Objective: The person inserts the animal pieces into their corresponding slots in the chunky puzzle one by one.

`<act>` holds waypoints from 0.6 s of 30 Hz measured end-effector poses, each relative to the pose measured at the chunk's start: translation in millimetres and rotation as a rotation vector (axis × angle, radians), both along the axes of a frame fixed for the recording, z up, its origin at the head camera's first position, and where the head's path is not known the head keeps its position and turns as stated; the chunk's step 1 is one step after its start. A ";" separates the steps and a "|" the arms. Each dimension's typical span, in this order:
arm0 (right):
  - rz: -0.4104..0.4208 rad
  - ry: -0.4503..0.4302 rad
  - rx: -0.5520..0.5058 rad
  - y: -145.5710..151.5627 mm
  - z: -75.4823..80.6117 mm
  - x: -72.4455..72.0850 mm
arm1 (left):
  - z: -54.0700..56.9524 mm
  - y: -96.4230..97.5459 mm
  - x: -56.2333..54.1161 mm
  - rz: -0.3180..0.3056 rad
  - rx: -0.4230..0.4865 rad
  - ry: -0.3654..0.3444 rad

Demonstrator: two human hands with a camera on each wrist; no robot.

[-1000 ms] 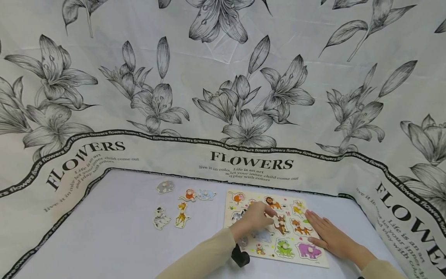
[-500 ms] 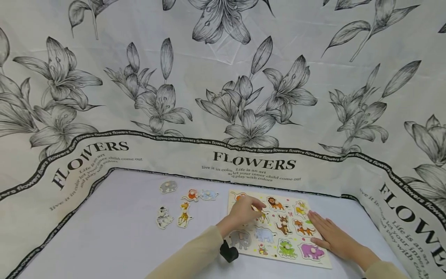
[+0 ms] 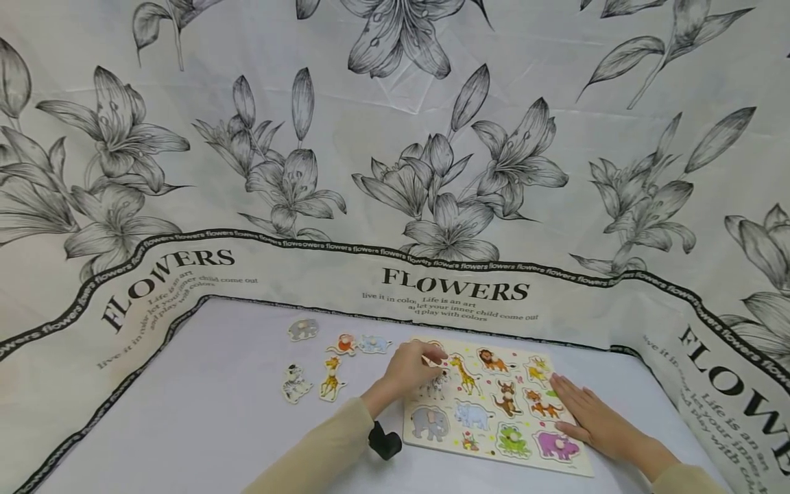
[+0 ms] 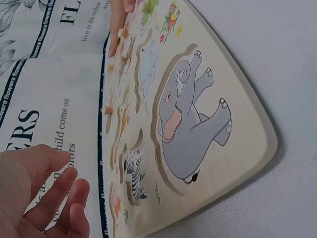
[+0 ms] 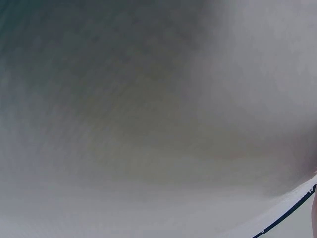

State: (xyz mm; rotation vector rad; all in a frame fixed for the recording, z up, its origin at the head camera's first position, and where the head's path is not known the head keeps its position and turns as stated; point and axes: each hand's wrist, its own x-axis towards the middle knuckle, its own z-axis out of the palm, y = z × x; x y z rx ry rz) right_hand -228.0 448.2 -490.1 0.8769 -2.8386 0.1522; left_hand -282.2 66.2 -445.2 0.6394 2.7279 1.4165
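A wooden animal puzzle board (image 3: 432,447) lies at the table's right side. My left hand (image 3: 412,370) hovers over its far left corner, covering part of the monkey and zebra pictures. In the left wrist view, that hand's fingers (image 4: 47,198) bend loosely with nothing between them. Recesses printed with an elephant (image 4: 190,131), a rhino, a giraffe and a zebra (image 4: 134,173) stand bare. Knobbed pieces such as the frog (image 3: 512,440) and purple hippo (image 3: 557,445) sit in the board. My right hand (image 3: 601,422) rests, fingers straight, along the board's right edge.
Loose pieces lie left of the board: elephant (image 3: 304,330), monkey (image 3: 345,344), rhino (image 3: 374,344), zebra (image 3: 296,384) and giraffe (image 3: 331,381). A flower-printed cloth (image 3: 308,274) rises behind the white table. The right wrist view is mostly blurred pale fabric (image 5: 148,163).
My left hand has moved left across the board, from beside the kangaroo to the far left corner, uncovering the giraffe, elephant and rhino recesses. The right hand stays on the board's edge.
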 end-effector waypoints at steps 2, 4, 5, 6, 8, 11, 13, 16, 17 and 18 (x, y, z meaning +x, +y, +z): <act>0.000 0.002 0.000 -0.4 0.3 0.1 | -0.5 -4.4 -1.0 0.014 0.011 -0.010; 0.002 0.009 -0.001 -0.7 0.6 0.1 | -0.8 -8.8 -1.9 0.028 0.015 -0.016; 0.004 0.013 0.002 -0.9 1.0 0.4 | -1.3 -10.8 -2.6 0.035 0.015 -0.015; 0.006 0.015 0.006 -1.2 1.5 0.6 | -1.9 -13.0 -3.3 0.041 0.016 -0.014; 0.008 0.022 0.004 -1.6 1.9 1.0 | -3.5 -17.3 -5.5 0.051 0.016 -0.003; 0.010 0.032 0.008 -2.0 2.1 1.5 | -6.2 -23.9 -8.9 0.062 0.024 0.013; 0.010 0.033 0.005 -1.5 1.3 1.2 | -8.0 -28.4 -10.4 0.066 0.036 0.017; 0.003 0.027 0.005 -0.4 -1.2 0.1 | -10.8 -35.3 -11.4 0.072 0.052 0.015; 0.000 0.024 0.007 0.0 -2.0 -0.2 | -11.8 -37.7 -11.5 0.076 0.056 0.013; -0.004 0.020 0.004 0.4 -2.9 -0.8 | -12.6 -40.2 -11.5 0.079 0.060 0.014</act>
